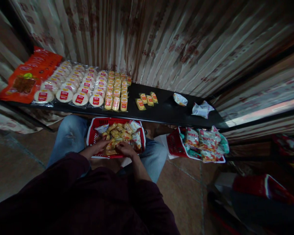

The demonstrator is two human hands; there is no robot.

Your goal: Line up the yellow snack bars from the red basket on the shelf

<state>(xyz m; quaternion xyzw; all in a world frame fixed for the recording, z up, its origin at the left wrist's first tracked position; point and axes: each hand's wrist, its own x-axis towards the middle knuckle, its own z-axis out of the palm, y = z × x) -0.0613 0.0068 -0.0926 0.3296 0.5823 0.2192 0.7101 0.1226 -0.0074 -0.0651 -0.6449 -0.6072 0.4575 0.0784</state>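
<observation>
Left hand, right hand among yellow packets in left basket; cannot tell whether gripping. Advisable: light fingertip pressure, no crushing.

Our forearms angle forward and inward, bare below dark sleeves; our left hand and right hand sit close together, fingers turned inward, between our bent knees.
</observation>
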